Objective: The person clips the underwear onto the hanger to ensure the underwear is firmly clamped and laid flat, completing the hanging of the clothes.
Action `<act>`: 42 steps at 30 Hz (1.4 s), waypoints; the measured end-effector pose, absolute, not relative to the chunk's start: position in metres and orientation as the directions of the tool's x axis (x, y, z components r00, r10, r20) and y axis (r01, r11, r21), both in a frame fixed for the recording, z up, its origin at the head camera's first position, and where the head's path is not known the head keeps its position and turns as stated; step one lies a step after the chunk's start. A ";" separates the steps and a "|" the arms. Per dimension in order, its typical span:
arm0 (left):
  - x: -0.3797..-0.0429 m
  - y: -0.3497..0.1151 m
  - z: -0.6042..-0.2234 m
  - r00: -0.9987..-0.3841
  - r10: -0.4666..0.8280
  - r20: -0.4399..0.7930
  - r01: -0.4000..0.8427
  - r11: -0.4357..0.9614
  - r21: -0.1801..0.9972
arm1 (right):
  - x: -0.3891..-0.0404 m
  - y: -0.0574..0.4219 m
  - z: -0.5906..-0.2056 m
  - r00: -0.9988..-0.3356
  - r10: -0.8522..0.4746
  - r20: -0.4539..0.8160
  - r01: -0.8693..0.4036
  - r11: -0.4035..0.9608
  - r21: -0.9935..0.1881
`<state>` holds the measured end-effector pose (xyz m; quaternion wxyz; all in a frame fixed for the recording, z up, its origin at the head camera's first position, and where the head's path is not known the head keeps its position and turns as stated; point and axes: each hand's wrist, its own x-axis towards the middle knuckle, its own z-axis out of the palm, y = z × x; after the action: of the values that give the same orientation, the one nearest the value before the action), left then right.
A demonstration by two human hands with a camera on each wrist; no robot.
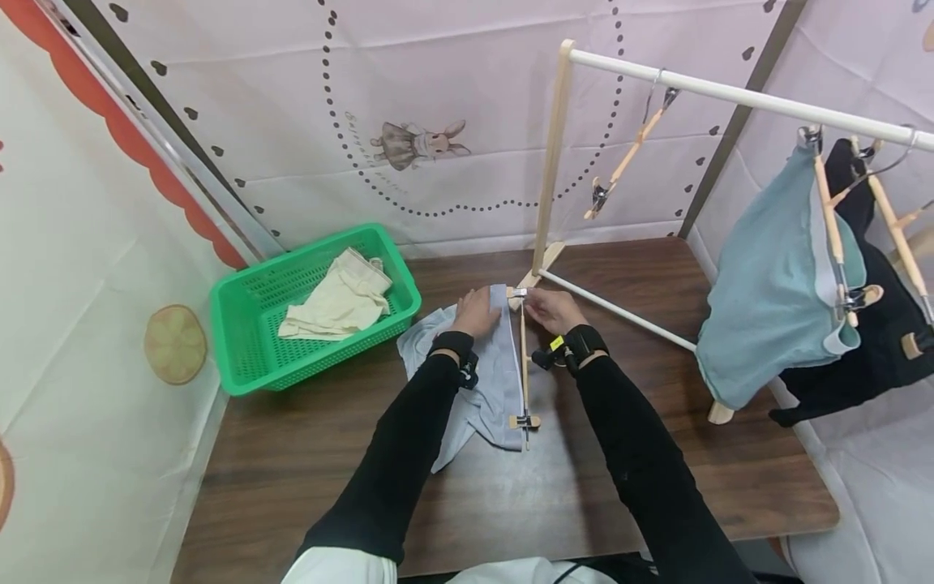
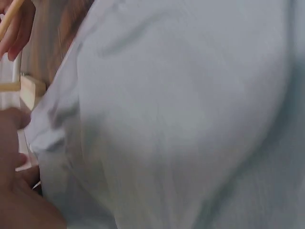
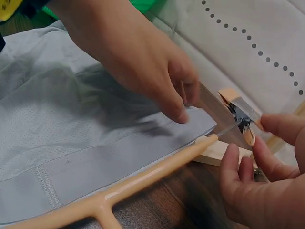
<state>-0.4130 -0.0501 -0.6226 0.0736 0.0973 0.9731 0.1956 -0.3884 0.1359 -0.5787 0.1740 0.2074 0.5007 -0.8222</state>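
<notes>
A pale blue pair of shorts or trousers [image 1: 467, 422] lies on the table, its wide waistband [image 3: 90, 176] running alongside a wooden clip hanger [image 3: 152, 167]. My right hand [image 1: 556, 310] pinches the clip [image 3: 243, 117] at the hanger's far end between thumb and fingers. That clip stands out beyond the waistband's corner. Over the cloth near the same corner is my left hand [image 1: 476, 315], its fingertips [image 3: 180, 114] right at the waistband. The hanger's near clip [image 1: 524, 422] sits at the other end of the waistband. Cloth fills most of the left wrist view.
A green basket [image 1: 248, 381] holding cream cloth [image 1: 339, 300] stands at left. On the right, a rack with a white rail [image 1: 759, 99] bears an unloaded clip hanger [image 1: 631, 158], a teal garment [image 1: 773, 276] and a black garment [image 1: 890, 324]. Its wooden foot [image 3: 214, 150] reaches near my hands.
</notes>
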 end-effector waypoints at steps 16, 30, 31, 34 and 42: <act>-0.417 -0.050 -0.598 -0.980 0.077 -0.185 -0.062 0.764 0.643 | -0.387 0.131 -0.570 -0.886 -0.203 -0.417 0.464 -0.383 -0.799; -0.442 -0.074 -0.602 -0.939 0.049 -0.340 -0.223 0.666 0.712 | -0.380 0.137 -0.557 -0.884 -0.233 -0.406 0.465 -0.330 -0.822; -0.441 -0.074 -0.598 -0.949 0.057 -0.310 -0.198 0.658 0.727 | -0.380 0.137 -0.557 -0.887 -0.229 -0.400 0.457 -0.316 -0.832; -0.429 -0.074 -0.574 -0.968 0.089 -0.233 -0.127 0.627 0.768 | -0.379 0.137 -0.558 -0.903 -0.198 -0.382 0.427 -0.303 -0.852; -0.424 -0.077 -0.547 -0.975 0.187 -0.117 -0.002 0.519 0.855 | -0.378 0.140 -0.554 -0.925 -0.109 -0.364 0.380 -0.260 -0.888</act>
<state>-0.4243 -0.0774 -0.5472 0.0974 0.0534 0.8661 0.4875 -0.3785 0.1402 -0.5540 0.1555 0.1154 0.5879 -0.7854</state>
